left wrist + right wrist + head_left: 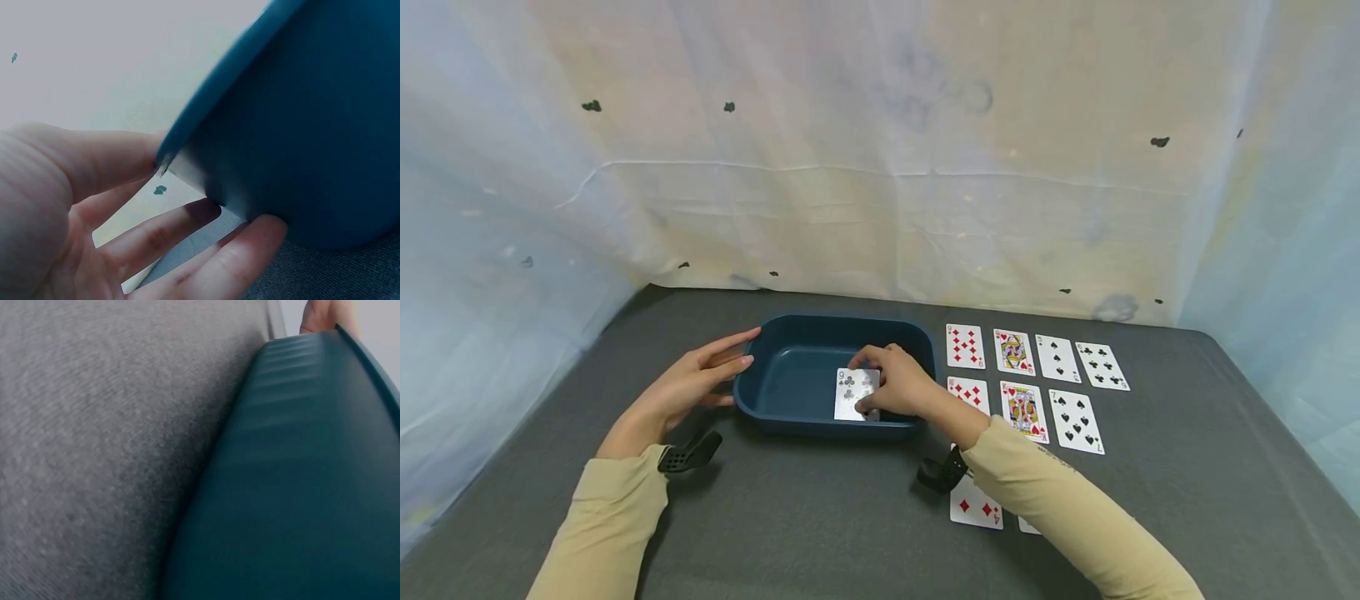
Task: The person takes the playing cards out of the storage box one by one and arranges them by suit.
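Note:
A dark blue plastic bin (784, 375) sits on the grey table. My left hand (688, 387) touches its left end, fingers extended along the outer wall; the left wrist view shows these fingertips (265, 228) against the bin. Reaching over the bin's right side, my right hand (898, 385) pinches a clubs playing card (847, 392) inside the bin, face up. Part of the card's right side is covered by the thumb and fingers. In the right wrist view, the bin's outer wall (294, 487) fills much of the picture and the right hand's grip is hidden.
Face-up playing cards lie in rows right of the bin, among them a queen of hearts (1014, 352), a king of hearts (1022, 410), a seven of spades (1077, 421) and a four of diamonds (976, 504). My right sleeve (1060, 508) covers some. Draped sheets (887, 233) surround the table.

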Action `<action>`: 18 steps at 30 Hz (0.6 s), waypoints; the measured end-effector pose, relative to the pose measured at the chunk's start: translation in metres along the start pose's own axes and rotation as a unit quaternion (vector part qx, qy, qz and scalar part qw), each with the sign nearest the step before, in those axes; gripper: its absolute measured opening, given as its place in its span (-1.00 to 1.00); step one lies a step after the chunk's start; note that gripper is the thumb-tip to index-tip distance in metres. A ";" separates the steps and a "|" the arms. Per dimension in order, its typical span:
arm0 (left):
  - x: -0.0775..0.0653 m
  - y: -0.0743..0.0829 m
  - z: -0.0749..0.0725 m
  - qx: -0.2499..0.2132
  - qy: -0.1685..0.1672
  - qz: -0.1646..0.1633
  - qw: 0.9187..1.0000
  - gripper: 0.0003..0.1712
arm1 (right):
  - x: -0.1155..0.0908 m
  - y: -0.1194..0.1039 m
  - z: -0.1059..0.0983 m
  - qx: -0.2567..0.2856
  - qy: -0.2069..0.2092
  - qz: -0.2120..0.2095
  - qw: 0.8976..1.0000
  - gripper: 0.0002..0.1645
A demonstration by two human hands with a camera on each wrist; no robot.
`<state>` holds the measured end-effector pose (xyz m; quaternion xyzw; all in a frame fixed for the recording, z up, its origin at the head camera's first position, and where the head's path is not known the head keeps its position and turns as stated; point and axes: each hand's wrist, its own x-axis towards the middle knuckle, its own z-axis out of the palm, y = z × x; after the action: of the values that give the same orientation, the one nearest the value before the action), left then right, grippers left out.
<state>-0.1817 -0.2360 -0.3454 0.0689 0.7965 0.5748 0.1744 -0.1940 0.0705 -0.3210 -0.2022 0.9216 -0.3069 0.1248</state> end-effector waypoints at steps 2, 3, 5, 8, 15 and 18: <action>0.000 0.000 0.000 0.001 0.001 -0.002 1.000 -0.22 | 0.001 0.001 -0.001 0.029 -0.017 -0.014 0.999 -0.37; 0.000 0.000 0.000 0.002 0.001 -0.002 1.000 -0.21 | 0.001 0.001 -0.001 0.041 -0.026 -0.019 0.999 -0.36; 0.000 0.000 0.000 0.001 0.004 -0.007 1.000 -0.21 | 0.001 0.001 -0.002 0.065 -0.045 -0.025 0.997 -0.36; 0.001 0.000 0.000 0.002 0.004 -0.009 1.000 -0.20 | 0.001 0.000 -0.003 0.091 -0.058 -0.033 0.994 -0.37; 0.002 0.000 0.000 0.000 0.004 -0.009 1.000 -0.19 | -0.001 0.002 -0.004 0.149 -0.021 -0.059 0.987 -0.39; 0.001 0.000 -0.001 -0.006 0.002 -0.009 1.000 -0.18 | -0.003 0.003 -0.007 0.194 -0.003 -0.081 0.978 -0.38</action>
<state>-0.1834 -0.2361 -0.3452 0.0597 0.7941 0.5781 0.1781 -0.1943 0.0775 -0.3173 -0.2492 0.8247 -0.4882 0.1392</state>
